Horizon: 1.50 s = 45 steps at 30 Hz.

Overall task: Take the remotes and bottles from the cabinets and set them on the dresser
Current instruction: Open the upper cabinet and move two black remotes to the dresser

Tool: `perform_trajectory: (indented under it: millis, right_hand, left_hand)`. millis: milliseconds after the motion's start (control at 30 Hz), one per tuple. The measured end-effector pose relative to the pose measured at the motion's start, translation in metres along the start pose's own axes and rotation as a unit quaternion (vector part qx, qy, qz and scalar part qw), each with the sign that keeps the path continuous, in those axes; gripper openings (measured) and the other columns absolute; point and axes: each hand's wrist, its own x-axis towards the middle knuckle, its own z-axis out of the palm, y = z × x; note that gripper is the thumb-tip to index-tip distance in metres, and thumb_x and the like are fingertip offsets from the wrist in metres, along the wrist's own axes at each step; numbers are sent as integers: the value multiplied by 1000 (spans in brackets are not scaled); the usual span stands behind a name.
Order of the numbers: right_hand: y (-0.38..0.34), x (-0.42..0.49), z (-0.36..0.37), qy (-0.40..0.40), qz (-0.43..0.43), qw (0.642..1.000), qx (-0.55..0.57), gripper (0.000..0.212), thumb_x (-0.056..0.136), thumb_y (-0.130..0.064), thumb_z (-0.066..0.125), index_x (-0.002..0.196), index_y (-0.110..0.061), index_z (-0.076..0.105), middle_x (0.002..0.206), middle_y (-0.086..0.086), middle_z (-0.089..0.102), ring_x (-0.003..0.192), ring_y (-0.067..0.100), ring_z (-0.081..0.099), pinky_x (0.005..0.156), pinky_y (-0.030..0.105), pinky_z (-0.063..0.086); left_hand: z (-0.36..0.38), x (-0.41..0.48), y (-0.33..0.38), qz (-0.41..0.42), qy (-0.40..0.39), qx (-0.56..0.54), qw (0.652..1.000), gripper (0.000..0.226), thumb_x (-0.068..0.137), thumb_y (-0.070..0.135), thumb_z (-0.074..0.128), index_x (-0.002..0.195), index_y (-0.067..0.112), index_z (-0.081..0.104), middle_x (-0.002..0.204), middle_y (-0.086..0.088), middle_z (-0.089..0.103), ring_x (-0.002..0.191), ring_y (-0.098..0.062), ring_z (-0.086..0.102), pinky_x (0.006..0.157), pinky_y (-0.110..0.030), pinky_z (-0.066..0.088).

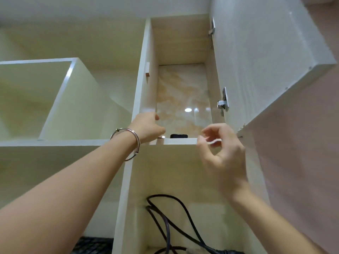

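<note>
Remote [178, 136]: black, lies on the cabinet shelf [180, 141] just behind the front edge, only its end visible. Left hand [146, 128] reaches over the edge just left of it, fingers curled; can't tell if it grips anything. Right hand [220, 145] is in front of the shelf edge, fingers loosely curled, holding nothing. Cabinet door [256, 61] stands open at right.
</note>
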Motion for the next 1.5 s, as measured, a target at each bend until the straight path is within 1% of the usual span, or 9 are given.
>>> perform_trajectory:
  millis: [167,233,367,467,733,1033,1200,1300,1500]
  right_hand:
    - [5,87,43,-187,190,955,-126,22,84,-24,54,95,-7,63,96,7,68,85,26,57,65,17,47]
    - [7,104,56,-310,243,897,-202,31,84,-27,58,101,-1,59,104,15,63,87,32,55,69,30,48]
    - [7,110,74,-478,293,776,-290,29,85,-37,58,75,-11,49,72,3,47,67,23,50,62,31,42]
    - [10,110,75,-505,316,752,-284,29,85,-33,58,64,-13,51,64,6,50,57,24,48,56,29,40]
    - [7,112,50,-463,281,786,-299,14,79,-12,51,66,-7,50,64,6,47,52,22,41,51,25,32]
    - [-14,122,32,-468,294,766,-329,11,80,-18,57,80,-7,59,81,10,63,74,27,64,75,34,57]
    - [-20,113,47,-536,259,683,-424,42,93,-30,46,55,-13,43,25,-2,42,21,14,40,32,8,35]
    - [-20,107,47,-517,214,713,-423,38,91,-26,50,57,-14,42,44,2,45,39,17,40,41,19,32]
    - [-20,98,30,-313,181,870,-335,32,69,-32,71,65,-11,47,67,4,50,73,29,53,54,27,34]
  left_hand:
    - [-5,30,13,-5,-102,126,987,9,87,18,51,90,11,56,82,-7,53,77,-24,48,55,-24,37]
    - [-4,35,16,-29,-144,168,975,11,87,19,50,82,10,51,69,-5,48,64,-22,48,49,-23,37]
    - [5,45,16,-45,-247,244,937,22,82,28,44,65,14,50,70,-4,52,56,-23,48,56,-26,43]
    - [9,47,13,-38,-263,274,924,27,81,27,42,59,14,50,63,-3,51,53,-23,46,57,-25,39]
    - [-4,23,11,-3,-156,217,964,10,74,11,54,64,11,53,61,-5,49,54,-23,46,48,-22,33]
    - [-41,10,13,-50,-170,80,981,13,75,16,57,66,6,57,72,-10,57,60,-24,61,65,-27,56]
    - [-33,10,24,-67,-229,197,951,20,75,21,56,60,7,58,62,-9,55,53,-25,52,51,-24,41]
    - [-32,5,29,-52,-238,233,942,29,81,21,55,55,8,54,56,-6,50,46,-21,44,46,-22,34]
    - [-47,-24,7,-31,-103,67,992,29,88,32,53,78,5,61,67,-5,47,57,-21,39,51,-25,29]
